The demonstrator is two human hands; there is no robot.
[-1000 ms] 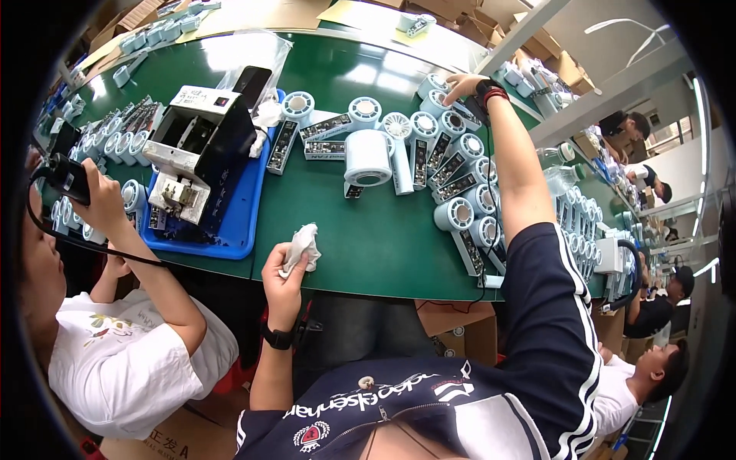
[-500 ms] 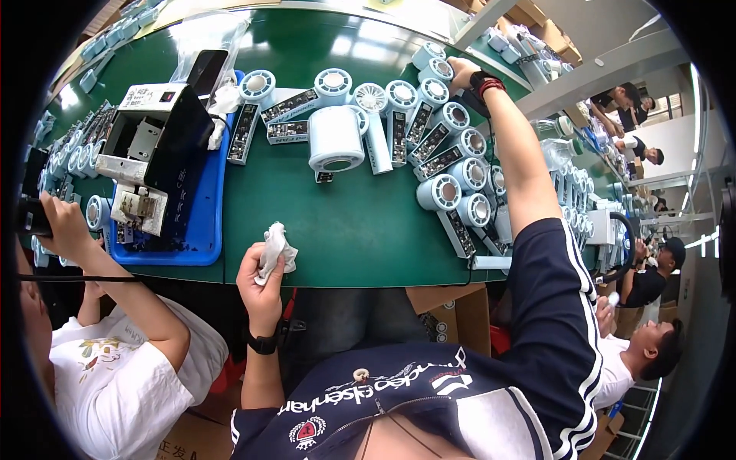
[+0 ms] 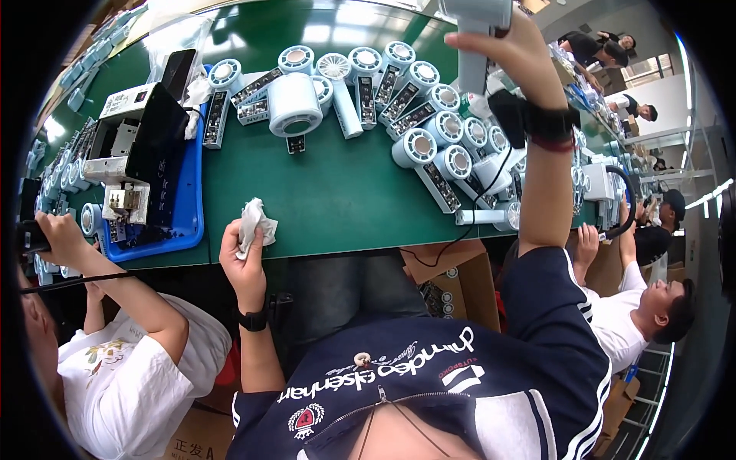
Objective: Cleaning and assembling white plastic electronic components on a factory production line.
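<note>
My right hand is raised over the far side of the green table and grips a pale blue hand-held fan by its handle; the fan's head is cut off by the picture's top edge. A dark band sits on that wrist. My left hand rests at the table's near edge, closed on a crumpled white cloth. Several more pale blue fans lie in rows beneath and to the left of the raised hand.
A wide pale cylinder lies among the fans. A blue tray at the left carries a white and black machine. A co-worker's hand holds a dark tool at far left. Other people sit at right. A cardboard box stands under the table.
My right hand has come up off the far rows of fans with one fan in its grip. My left hand keeps the cloth at the table edge.
</note>
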